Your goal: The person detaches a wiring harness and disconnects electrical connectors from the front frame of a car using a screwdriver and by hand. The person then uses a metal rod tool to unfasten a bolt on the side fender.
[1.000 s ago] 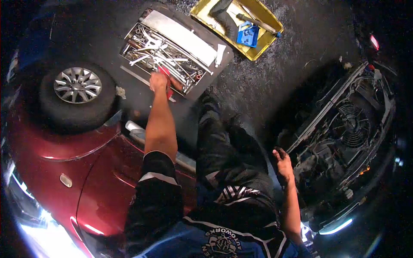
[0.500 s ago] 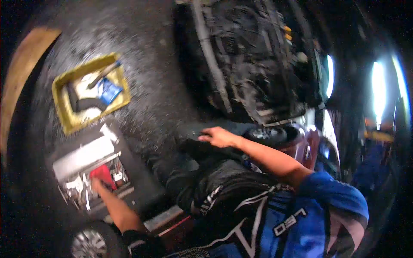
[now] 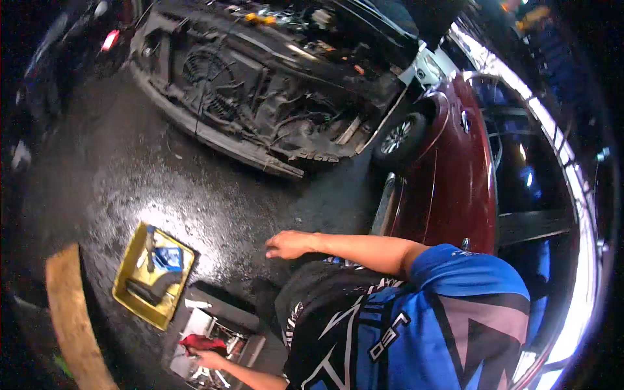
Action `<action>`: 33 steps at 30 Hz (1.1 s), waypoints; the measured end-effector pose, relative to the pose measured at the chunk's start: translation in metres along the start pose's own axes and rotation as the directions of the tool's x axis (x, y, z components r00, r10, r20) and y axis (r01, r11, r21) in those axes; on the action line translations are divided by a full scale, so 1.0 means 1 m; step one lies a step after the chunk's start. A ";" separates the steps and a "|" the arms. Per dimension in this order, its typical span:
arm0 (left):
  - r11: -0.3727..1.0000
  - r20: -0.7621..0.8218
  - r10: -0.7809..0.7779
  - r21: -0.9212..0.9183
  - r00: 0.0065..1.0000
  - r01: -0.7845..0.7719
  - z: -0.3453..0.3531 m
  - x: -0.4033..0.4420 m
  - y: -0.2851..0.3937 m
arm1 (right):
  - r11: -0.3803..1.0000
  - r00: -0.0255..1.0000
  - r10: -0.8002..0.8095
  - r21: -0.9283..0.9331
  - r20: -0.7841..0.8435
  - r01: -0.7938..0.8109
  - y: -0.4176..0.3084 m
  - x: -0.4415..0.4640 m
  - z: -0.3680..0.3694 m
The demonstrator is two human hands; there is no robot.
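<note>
My left hand [image 3: 211, 359] is closed on a crumpled red cloth [image 3: 199, 343] over the open toolbox [image 3: 250, 351]. Metal wrenches and other small tools [image 3: 207, 377] lie in the box below it, partly hidden by the cloth and hand. My right hand [image 3: 289, 244] hangs above the dark floor in front of my body, fingers loosely bent and apart, with nothing seen in it. Beside the toolbox stands a yellow tray [image 3: 119, 284] holding a blue packet [image 3: 168, 259], a dark curved part [image 3: 159, 286] and a long-handled tool [image 3: 151, 249].
A car with its front end stripped [image 3: 221, 97] stands ahead. To the right is a dark red car body [image 3: 448, 175] with a front wheel [image 3: 398, 136]. A brown board [image 3: 71, 312] lies at the left. The floor [image 3: 130, 182] looks wet.
My view has swung, bringing more of the cars into sight and placing the tray and toolbox lower. My left hand now has the red cloth bunched in it; my right hand stays out in front.
</note>
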State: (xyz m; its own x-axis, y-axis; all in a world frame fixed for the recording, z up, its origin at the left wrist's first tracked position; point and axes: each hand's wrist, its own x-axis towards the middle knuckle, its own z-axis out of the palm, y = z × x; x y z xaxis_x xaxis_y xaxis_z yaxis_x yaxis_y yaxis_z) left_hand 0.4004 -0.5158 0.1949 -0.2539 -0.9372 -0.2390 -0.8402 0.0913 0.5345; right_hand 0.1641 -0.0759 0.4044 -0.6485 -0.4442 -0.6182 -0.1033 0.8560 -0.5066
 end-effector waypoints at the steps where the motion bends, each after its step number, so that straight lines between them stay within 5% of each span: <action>1: 0.972 0.088 0.234 0.001 0.968 -0.235 0.007 -0.007 0.024 | 0.998 0.998 -0.046 0.043 -0.047 0.048 0.002 -0.005 -0.003; 2: 0.890 0.171 0.454 -0.040 0.875 -0.454 0.013 -0.013 0.048 | 0.974 0.977 -0.156 0.144 -0.146 0.177 0.006 -0.009 -0.005; 3: 0.837 0.227 0.540 -0.248 0.810 -0.488 0.001 -0.047 0.112 | 0.963 0.964 -0.197 0.150 -0.179 0.225 0.003 -0.020 -0.015; 5: 0.596 0.234 0.803 -0.278 0.549 -0.754 0.039 -0.061 0.137 | 0.929 0.886 -0.277 0.131 -0.371 0.345 0.012 -0.032 -0.020; 6: 0.507 0.288 0.860 -0.401 0.421 -0.763 0.046 -0.076 0.164 | 0.949 0.925 -0.226 0.145 -0.305 0.279 0.008 -0.052 -0.037; 7: 0.424 0.329 0.900 -0.518 0.284 -0.743 0.048 -0.110 0.207 | 0.945 0.883 -0.213 0.140 -0.417 0.294 0.009 -0.070 -0.048; 10: 0.268 0.471 0.882 -0.491 0.005 -0.829 0.019 -0.243 0.330 | 0.925 0.722 -0.157 0.156 -0.674 0.347 0.039 -0.110 -0.067; 13: 0.068 0.516 0.826 -0.488 -0.225 -0.870 0.026 -0.345 0.382 | 0.924 0.750 -0.141 0.186 -0.647 0.333 0.090 -0.148 -0.089; 17: -0.103 0.601 0.680 -0.490 -0.421 -0.866 0.040 -0.454 0.418 | 0.871 0.691 -0.008 0.335 -0.723 0.360 0.160 -0.196 -0.093; 19: -0.203 0.597 0.624 -0.499 -0.504 -0.843 0.045 -0.498 0.431 | 0.825 0.680 0.238 0.514 -0.694 0.236 0.177 -0.224 -0.094; 25: -0.424 0.576 0.507 -0.480 -0.641 -0.768 0.065 -0.570 0.458 | 0.391 0.498 0.579 0.756 -0.645 0.525 0.221 -0.249 -0.077; 27: -0.438 0.607 0.435 -0.502 -0.665 -0.746 0.068 -0.587 0.467 | 0.204 0.680 0.566 0.878 -0.466 0.432 0.238 -0.251 -0.078; 29: -0.448 0.576 0.397 -0.558 -0.715 -0.698 0.081 -0.594 0.471 | 0.004 0.708 0.582 0.872 -0.399 0.489 0.251 -0.253 -0.074; 32: -0.369 0.525 0.425 -0.644 -0.737 -0.671 0.093 -0.605 0.482 | -0.011 0.595 0.716 0.847 -0.364 0.531 0.267 -0.259 -0.064; 33: -0.338 0.502 0.442 -0.674 -0.743 -0.657 0.096 -0.606 0.486 | 0.131 0.464 0.785 0.843 -0.410 0.522 0.284 -0.250 -0.047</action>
State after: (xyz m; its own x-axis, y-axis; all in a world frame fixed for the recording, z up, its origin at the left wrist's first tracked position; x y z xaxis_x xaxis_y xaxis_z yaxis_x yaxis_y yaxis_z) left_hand 0.0996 0.1288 0.5221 -0.4234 0.9059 0.0067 0.7737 0.3578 0.5229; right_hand 0.2617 0.2908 0.4433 -0.6916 0.5741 -0.4383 0.2834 -0.3426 -0.8957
